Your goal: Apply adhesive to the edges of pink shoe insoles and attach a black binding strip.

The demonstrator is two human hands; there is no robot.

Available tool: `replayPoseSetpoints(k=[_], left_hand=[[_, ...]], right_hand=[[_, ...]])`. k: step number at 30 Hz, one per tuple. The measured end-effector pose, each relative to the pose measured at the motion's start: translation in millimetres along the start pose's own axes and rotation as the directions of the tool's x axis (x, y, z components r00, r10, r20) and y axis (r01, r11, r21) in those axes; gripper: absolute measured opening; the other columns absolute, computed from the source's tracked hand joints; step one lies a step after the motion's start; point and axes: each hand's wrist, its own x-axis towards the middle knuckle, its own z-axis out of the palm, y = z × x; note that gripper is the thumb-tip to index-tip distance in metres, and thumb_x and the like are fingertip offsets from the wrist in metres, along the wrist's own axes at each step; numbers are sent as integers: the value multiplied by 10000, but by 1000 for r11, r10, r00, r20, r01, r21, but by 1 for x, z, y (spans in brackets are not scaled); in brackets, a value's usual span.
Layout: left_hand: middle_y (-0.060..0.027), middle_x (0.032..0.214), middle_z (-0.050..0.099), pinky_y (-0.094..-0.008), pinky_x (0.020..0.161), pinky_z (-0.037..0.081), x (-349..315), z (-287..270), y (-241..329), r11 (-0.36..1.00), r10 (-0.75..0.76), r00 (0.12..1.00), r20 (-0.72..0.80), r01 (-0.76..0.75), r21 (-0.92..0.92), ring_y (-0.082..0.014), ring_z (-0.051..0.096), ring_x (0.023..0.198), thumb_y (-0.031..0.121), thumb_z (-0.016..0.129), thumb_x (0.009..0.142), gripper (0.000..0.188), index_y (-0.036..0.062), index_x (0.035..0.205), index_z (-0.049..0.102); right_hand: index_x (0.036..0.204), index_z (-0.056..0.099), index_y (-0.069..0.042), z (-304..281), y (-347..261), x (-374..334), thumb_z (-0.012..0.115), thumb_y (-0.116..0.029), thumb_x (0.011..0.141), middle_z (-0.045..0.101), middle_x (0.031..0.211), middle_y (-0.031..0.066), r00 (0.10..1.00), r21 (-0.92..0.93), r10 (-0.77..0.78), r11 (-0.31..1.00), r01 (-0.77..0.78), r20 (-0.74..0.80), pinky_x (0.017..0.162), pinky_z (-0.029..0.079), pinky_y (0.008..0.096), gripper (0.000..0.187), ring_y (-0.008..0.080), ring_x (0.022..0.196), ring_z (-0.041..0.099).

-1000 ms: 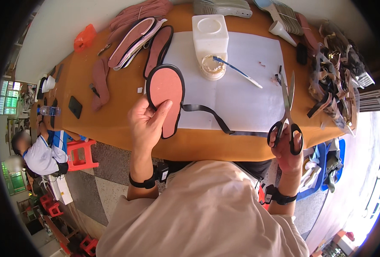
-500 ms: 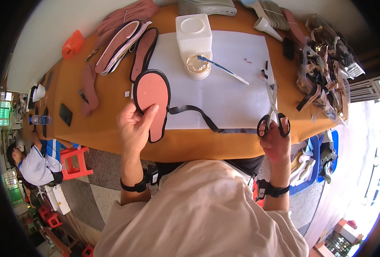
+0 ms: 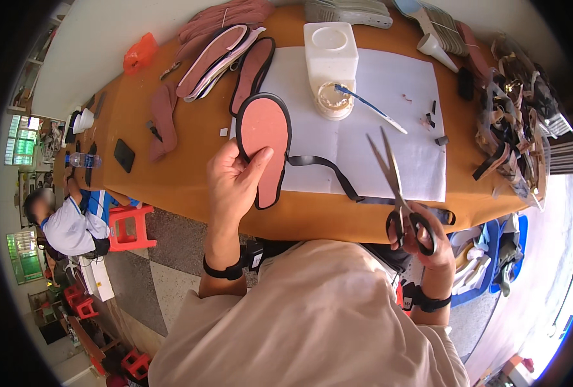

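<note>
My left hand (image 3: pixel 232 184) pinches a pink insole (image 3: pixel 264 126) with black edging between thumb and fingers, holding it above the table's front. From the insole's right side a narrow black strip (image 3: pixel 328 164) trails over the white paper and along the table edge, ending in a loop near my right hand. My right hand (image 3: pixel 433 242) grips scissors (image 3: pixel 397 187) by their black handles. Their blades stand slightly apart and point up and leftward. Several small black scraps (image 3: pixel 430 120) lie on the paper's right side.
A white glue container (image 3: pixel 331 61) with a blue-and-white brush (image 3: pixel 370 108) stands on the white paper (image 3: pixel 286 71). More insoles (image 3: pixel 212 61) lie at the back left, near a phone (image 3: pixel 124 155). A bag of strips (image 3: pixel 515 116) sits at right. Another person (image 3: pixel 73 222) sits far left.
The scissors have swung from upright to a leftward tilt and dropped closer to me. The strip's looped end now shows beyond my right hand. The whole view has shifted rightward.
</note>
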Motion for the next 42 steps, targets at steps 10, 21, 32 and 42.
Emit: replayPoseSetpoints(k=[10, 21, 32, 42], left_hand=[[-12, 900, 701, -192, 651, 471, -1, 2, 1, 1000, -2, 985, -174, 7, 26, -16, 595, 741, 12, 721, 936, 104, -29, 1015, 669], [2, 945, 718, -171, 668, 454, -7, 0, -3, 996, 81, 989, -127, -77, 37, -5, 590, 752, -15, 721, 924, 164, -10, 1087, 697], [-44, 1050, 713, -221, 796, 515, -11, 4, -7, 986, 112, 991, -79, -121, -113, -59, 640, 895, -32, 696, 940, 209, -50, 1144, 655], [-26, 1026, 712, -197, 755, 488, -10, 0, -12, 984, 104, 994, -21, -106, -142, -29, 606, 850, -11, 695, 952, 203, -38, 1150, 655]], right_hand=[[1088, 559, -48, 51, 25, 43, 634, -605, 946, 659, 988, 66, 869, -67, 260, 964, -257, 422, 510, 355, 190, 580, 118, 884, 612], [1180, 558, -52, 71, 27, 58, 559, -692, 940, 630, 1026, 87, 870, 98, 251, 942, -320, 423, 484, 342, 192, 683, 165, 958, 629], [1134, 577, -49, 71, 24, 62, 569, -664, 951, 642, 1010, 88, 890, 138, 227, 943, -302, 395, 495, 349, 183, 642, 176, 947, 635], [1088, 575, -55, 72, 22, 60, 654, -588, 940, 645, 942, 53, 934, 147, 124, 972, -182, 336, 507, 331, 183, 559, 105, 810, 631]])
